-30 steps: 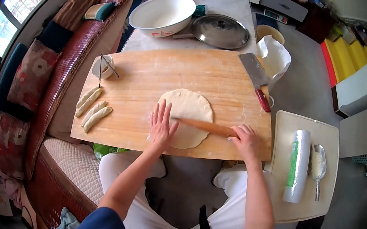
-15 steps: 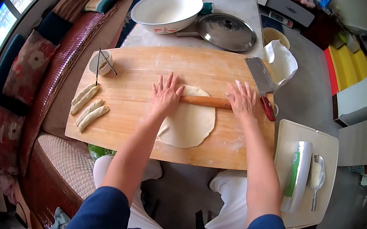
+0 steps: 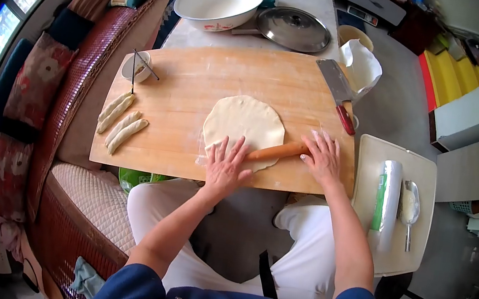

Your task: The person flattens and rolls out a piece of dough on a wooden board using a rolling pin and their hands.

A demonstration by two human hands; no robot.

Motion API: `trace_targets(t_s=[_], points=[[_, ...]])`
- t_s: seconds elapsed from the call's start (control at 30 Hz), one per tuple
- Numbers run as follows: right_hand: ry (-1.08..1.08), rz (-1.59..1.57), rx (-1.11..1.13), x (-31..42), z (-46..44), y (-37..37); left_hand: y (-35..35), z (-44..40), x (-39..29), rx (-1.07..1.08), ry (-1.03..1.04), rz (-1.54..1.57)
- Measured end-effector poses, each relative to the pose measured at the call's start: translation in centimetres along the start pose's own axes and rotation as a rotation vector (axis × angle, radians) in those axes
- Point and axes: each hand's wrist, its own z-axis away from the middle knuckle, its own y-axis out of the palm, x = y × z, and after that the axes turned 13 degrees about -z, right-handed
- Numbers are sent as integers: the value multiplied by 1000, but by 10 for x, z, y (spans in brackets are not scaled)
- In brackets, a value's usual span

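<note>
A round sheet of dough (image 3: 245, 119) lies flat on the wooden board (image 3: 182, 79). Across its near edge rests a wooden rolling pin (image 3: 279, 152), slanting up toward the right. My left hand (image 3: 226, 169) lies on the pin's left end, fingers spread and pointing away from me; it hides that end. On the right end is my right hand (image 3: 323, 160), its fingers stretched out over the wood and not wrapped round it. Beyond that hand, a cleaver (image 3: 336, 83) with a red-brown handle lies at the board's right edge.
Filled dough rolls (image 3: 127, 136) and a small bowl (image 3: 136, 67) with chopsticks are at the board's left. Behind stand a white basin (image 3: 217, 7) and a lidded pan (image 3: 293, 27). A tray (image 3: 362, 199) at right bears a wrap roll (image 3: 388, 203) and a metal scoop (image 3: 410, 209).
Both hands and the rolling pin have come toward me, from the dough's far part to its near edge. The pin is now tilted. The dough looks rounder and sits higher in view.
</note>
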Motion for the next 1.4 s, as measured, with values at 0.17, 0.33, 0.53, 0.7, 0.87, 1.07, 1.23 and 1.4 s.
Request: trace_targets(t_s=[0.17,0.33,0.53,0.7,0.87,1.07,1.23,1.4], points=[[-124,-68,57,2,29,-14,-6,30,-14,14,60,12],[-130,-225,-9,-1,25,-17,-21,7,-5,-62,-47,84],[-138,-10,-16,-9,-56,14,15,-63,19,-94,-145,12],[-68,38,-5,-36,-139,38,27,-147,47,-78,-296,-10],[44,46,-51,-46,-189,57,34,-204,71,-79,-355,13],[36,4,-4,-62,-156,68,30,-196,58,-119,-269,-57],[-50,-21,14,-46,-86,41,17,-95,9,-142,-101,-19],[-46,-91,80,-31,-36,5,4,-32,-20,-21,-27,53]])
